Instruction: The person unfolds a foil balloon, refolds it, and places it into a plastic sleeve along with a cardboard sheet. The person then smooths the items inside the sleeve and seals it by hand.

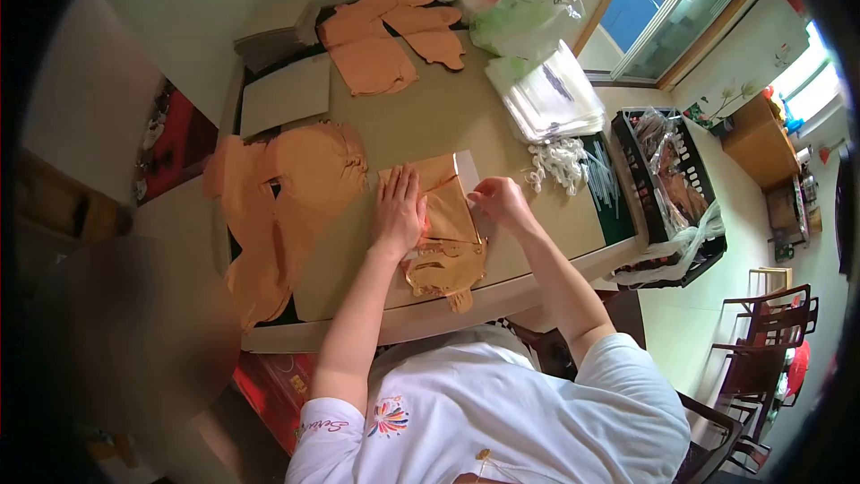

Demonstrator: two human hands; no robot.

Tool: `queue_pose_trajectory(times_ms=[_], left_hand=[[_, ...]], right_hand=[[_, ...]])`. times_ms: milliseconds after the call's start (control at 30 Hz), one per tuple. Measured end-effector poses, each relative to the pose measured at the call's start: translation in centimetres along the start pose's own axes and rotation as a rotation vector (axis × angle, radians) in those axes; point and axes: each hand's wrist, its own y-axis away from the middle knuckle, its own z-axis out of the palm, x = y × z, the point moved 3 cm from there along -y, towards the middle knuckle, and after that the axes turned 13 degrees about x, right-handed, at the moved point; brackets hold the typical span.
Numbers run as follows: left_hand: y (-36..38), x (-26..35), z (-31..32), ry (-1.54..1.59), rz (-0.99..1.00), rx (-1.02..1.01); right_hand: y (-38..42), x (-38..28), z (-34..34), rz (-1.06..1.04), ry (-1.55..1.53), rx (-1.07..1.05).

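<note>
- Foil (313, 170), wrinkled and coppery, is crowding the table (285, 337) left of the folded piece (445, 206).
- Left hand (399, 208) is pressing flat, fingers together, on that shiny piece, which is lying near the front edge.
- Bare tabletop (452, 108) is stretching behind the piece.
- Right hand (504, 203) is pinching at the piece's right edge; what, I cannot tell.
- White strings (557, 164) and clear bags (548, 97) are blocking room right of it.
- Black crate (697, 161) is standing farther right of it.
</note>
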Motion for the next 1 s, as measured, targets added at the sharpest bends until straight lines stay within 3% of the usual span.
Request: queue_pose_trajectory(times_ms=[33,133,467,567,700,800,867,900,933,967,1000], left_hand=[[-0.1,0.0,-0.1,-0.003,-0.002,-0.009],[-0.1,0.1,-0.1,0.01,-0.012,-0.017],[-0.2,0.2,-0.2,0.044,0.029,0.021],[-1.6,-0.9,1.1,0.01,0.006,-0.006],[-4.0,-2.1,2.9,0.016,-0.022,0.001],[-4.2,-1.9,2.7,-0.011,-0.001,0.014],[-4.1,-2.1,3.1,0.008,-0.024,0.014],[-3.7,-2.1,3.4,0.02,-0.039,0.006],[-3.5,-2.1,3.5,0.004,-0.033,0.014],[-3.7,-2.0,3.4,-0.013,-0.023,0.022],[-3.7,-1.9,3.2,-0.03,-0.01,0.027]], right_hand=[[0.3,-0.3,-0.5,-0.075,0.054,0.17],[0.8,0.3,-0.7,-0.078,0.102,0.249],[0.0,1.4,0.5,-0.009,-0.048,0.079],[-1.6,1.2,1.5,0.072,-0.176,0.103],[-4.2,0.3,1.8,-0.07,-0.076,0.3],[-2.5,1.1,-1.6,0.028,-0.14,0.3],[-2.6,6.1,-3.9,0.038,-0.161,0.254],[-1.2,6.9,-6.3,0.171,-0.272,0.195],[0.0,8.7,-8.7,0.116,-0.506,0.197],[2.4,6.7,-11.8,0.087,-0.244,0.229],[4.3,5.6,-14.1,0.146,-0.391,0.217]])
